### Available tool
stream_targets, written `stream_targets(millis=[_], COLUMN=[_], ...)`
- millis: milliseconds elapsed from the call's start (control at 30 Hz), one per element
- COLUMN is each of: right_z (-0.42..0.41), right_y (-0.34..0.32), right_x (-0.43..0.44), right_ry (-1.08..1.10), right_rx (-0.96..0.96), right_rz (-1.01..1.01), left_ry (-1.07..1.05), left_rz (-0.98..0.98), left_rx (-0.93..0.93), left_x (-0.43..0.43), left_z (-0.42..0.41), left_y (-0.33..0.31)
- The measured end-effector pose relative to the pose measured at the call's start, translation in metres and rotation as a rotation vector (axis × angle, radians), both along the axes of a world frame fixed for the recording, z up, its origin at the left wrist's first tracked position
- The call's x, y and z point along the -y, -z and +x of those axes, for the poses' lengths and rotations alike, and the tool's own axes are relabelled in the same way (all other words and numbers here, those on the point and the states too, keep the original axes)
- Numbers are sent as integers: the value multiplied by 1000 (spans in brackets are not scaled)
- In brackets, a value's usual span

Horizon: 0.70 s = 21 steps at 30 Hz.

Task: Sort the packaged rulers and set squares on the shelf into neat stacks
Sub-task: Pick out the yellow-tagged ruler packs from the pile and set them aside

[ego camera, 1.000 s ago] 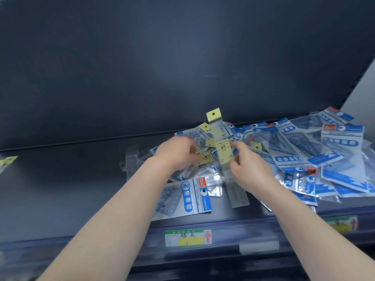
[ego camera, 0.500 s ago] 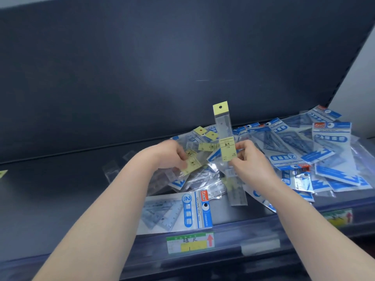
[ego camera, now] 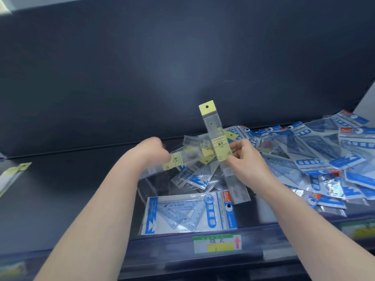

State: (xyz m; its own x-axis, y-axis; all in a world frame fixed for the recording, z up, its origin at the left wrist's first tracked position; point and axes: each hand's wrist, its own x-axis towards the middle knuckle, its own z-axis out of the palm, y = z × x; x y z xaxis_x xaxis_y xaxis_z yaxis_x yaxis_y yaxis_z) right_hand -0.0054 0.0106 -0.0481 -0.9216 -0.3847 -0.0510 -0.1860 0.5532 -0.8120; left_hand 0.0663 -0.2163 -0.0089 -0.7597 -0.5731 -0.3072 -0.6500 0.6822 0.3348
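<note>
Two clear-sleeved, yellow-labelled rulers are held above the dark shelf (ego camera: 71, 189): the upright ruler (ego camera: 219, 147) is pinched by right hand (ego camera: 247, 161) fingers, the blurred ruler (ego camera: 176, 159) by the curled left hand (ego camera: 153, 149). Slick sleeves could be dropped if loosely pinched.

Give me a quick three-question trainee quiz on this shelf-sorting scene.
1. True or false: the right hand holds a ruler pack with a yellow header.
2. The left hand grips: A another ruler pack; B a set-square pack; C nothing.
3. Which side of the shelf holds the heap of blue set-square packs?
Key: 1 true; 2 A; 3 the right.
</note>
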Motion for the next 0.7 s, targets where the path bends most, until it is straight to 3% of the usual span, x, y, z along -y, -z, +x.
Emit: stream_targets(millis=[133,267,433,700], right_z=[6,12,22,37], right_y=[-4,-6,-5,-4], right_x=[19,32,49,71], right_ry=[25,1,-39,-89], right_rx=[-30,-40,3,182], right_rz=[-29,-11,-25,-265], left_ry=[-183,-254,-200,-81], left_rz=[189,230,440,675], left_rx=[-102,-260,-230,-427], left_x=[22,38,32,-8], left_z=[20,32,53,39], left_y=[9,21,11,8])
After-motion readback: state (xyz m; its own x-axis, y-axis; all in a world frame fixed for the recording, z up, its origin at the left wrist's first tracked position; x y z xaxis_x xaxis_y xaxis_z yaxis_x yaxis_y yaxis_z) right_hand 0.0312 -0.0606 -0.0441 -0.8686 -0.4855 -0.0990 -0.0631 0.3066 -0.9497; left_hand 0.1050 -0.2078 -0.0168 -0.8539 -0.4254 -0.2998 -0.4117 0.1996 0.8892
